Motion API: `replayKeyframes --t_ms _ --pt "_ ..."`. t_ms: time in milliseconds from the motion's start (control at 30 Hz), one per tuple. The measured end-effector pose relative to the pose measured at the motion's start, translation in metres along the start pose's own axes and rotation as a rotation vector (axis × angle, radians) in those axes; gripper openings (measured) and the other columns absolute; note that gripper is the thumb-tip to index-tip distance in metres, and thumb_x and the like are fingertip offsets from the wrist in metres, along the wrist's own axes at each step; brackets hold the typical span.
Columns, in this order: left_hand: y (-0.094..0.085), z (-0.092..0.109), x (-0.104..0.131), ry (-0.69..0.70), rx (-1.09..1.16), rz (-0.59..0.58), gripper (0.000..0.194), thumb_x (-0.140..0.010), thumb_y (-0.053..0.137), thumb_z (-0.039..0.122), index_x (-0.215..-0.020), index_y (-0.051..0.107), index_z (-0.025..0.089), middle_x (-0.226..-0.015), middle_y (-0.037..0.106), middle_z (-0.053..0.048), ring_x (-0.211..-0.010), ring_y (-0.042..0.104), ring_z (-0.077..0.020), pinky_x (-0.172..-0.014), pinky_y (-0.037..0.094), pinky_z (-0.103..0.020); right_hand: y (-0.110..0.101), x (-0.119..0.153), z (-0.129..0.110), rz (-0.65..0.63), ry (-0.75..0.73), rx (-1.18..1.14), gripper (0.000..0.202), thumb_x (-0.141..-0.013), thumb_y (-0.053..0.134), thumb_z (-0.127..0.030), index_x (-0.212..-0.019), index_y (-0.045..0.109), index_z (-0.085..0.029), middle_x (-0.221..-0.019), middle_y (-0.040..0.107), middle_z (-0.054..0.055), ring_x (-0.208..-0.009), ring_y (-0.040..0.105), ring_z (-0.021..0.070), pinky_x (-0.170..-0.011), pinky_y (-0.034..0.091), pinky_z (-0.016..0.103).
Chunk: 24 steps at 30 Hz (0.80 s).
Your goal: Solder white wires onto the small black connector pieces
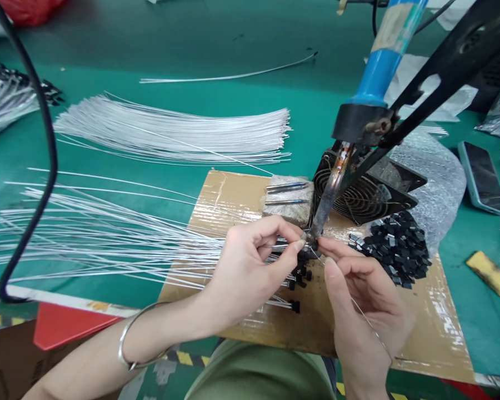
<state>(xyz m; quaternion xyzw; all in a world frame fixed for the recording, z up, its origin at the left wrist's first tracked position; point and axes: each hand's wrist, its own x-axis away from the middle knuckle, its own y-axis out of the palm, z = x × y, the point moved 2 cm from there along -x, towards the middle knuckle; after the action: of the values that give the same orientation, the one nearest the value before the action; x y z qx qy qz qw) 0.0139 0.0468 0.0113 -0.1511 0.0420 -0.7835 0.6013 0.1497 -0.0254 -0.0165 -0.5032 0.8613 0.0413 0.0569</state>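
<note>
My left hand (254, 266) is closed in a pinch at the tip of the soldering iron (331, 191), its fingertips around the end of a white wire; the exact joint is hidden. My right hand (362, 300) is closed on a thin strand of solder wire (364, 319), which runs over the palm and up to the iron's tip. Below and behind my left hand lie many white wires (150, 239), several ending in black connectors (294, 305). A heap of small black connector pieces (400, 250) sits right of my right hand.
A cardboard sheet (433, 333) covers the work spot. Behind it stand a small black fan (362, 191) and a block holding metal tips (287, 208). A bundle of white wires (179, 130) lies farther back. A phone (481, 175) and yellow sponge (491, 273) are at right; a black cable (45, 128) hangs left.
</note>
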Motion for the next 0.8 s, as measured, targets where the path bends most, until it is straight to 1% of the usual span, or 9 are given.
replayKeyframes --t_ms 67,200,333,467,567,700,800 --pt "-0.0002 -0.0005 -0.0004 -0.001 -0.004 0.002 0.010 -0.083 0.065 0.023 -0.077 0.070 0.017 -0.090 0.079 -0.010 -0.080 0.071 -0.0207 -0.056 0.043 -0.027 -0.0003 0.0003 0.0001 0.000 0.000 -0.007 0.014 -0.093 0.073 -0.014 -0.081 0.068 -0.021 -0.114 0.082 0.008 -0.105 0.079 0.0203 -0.091 0.064 0.030" --pt "0.0001 -0.0026 -0.0014 -0.011 -0.008 0.003 0.009 -0.082 0.066 0.022 -0.076 0.069 0.017 -0.090 0.079 -0.009 -0.080 0.071 -0.0200 -0.056 0.043 -0.026 -0.0012 0.0013 0.0002 0.004 0.001 -0.024 0.015 -0.093 0.073 -0.014 -0.081 0.068 -0.021 -0.113 0.083 0.006 -0.105 0.079 0.0179 -0.093 0.062 0.026" --pt "0.0004 -0.0050 -0.0020 -0.018 0.005 -0.006 0.009 -0.082 0.066 0.024 -0.077 0.069 0.017 -0.091 0.079 -0.010 -0.082 0.071 -0.0209 -0.058 0.046 -0.027 -0.0010 0.0008 0.0014 0.006 0.015 -0.021 0.014 -0.094 0.072 -0.015 -0.082 0.068 -0.021 -0.112 0.083 0.007 -0.105 0.079 0.0185 -0.093 0.063 0.027" --pt "-0.0006 -0.0049 -0.0021 -0.018 0.004 -0.016 0.010 -0.082 0.066 0.025 -0.076 0.069 0.017 -0.089 0.078 -0.010 -0.082 0.071 -0.0217 -0.059 0.046 -0.027 0.0001 -0.0002 0.0025 0.001 0.014 -0.023 0.015 -0.094 0.072 -0.014 -0.082 0.068 -0.021 -0.111 0.083 0.004 -0.105 0.079 0.0147 -0.093 0.061 0.022" --pt "-0.0009 -0.0040 -0.0020 -0.018 -0.007 -0.011 0.010 -0.082 0.065 0.025 -0.076 0.069 0.017 -0.089 0.078 -0.011 -0.082 0.072 -0.0225 -0.059 0.046 -0.028 -0.0001 0.0000 0.0027 0.008 0.012 -0.017 0.014 -0.094 0.073 -0.014 -0.082 0.068 -0.021 -0.111 0.083 0.006 -0.104 0.079 0.0170 -0.093 0.062 0.025" --pt "0.0000 -0.0024 -0.0019 -0.010 -0.008 -0.012 0.011 -0.082 0.065 0.024 -0.075 0.069 0.017 -0.089 0.078 -0.011 -0.084 0.072 -0.0233 -0.058 0.046 -0.027 -0.0005 0.0007 0.0027 0.015 -0.004 -0.012 0.014 -0.092 0.074 -0.014 -0.082 0.069 -0.021 -0.111 0.083 0.006 -0.103 0.079 0.0181 -0.092 0.063 0.027" --pt "-0.0003 -0.0008 -0.0018 -0.006 -0.009 -0.006 0.011 -0.082 0.065 0.024 -0.074 0.069 0.017 -0.088 0.078 -0.011 -0.082 0.072 -0.0224 -0.058 0.047 -0.027 0.0001 0.0005 0.0028 0.021 -0.009 -0.006 0.013 -0.092 0.074 -0.015 -0.082 0.069 -0.021 -0.111 0.082 0.008 -0.102 0.080 0.0207 -0.090 0.064 0.031"
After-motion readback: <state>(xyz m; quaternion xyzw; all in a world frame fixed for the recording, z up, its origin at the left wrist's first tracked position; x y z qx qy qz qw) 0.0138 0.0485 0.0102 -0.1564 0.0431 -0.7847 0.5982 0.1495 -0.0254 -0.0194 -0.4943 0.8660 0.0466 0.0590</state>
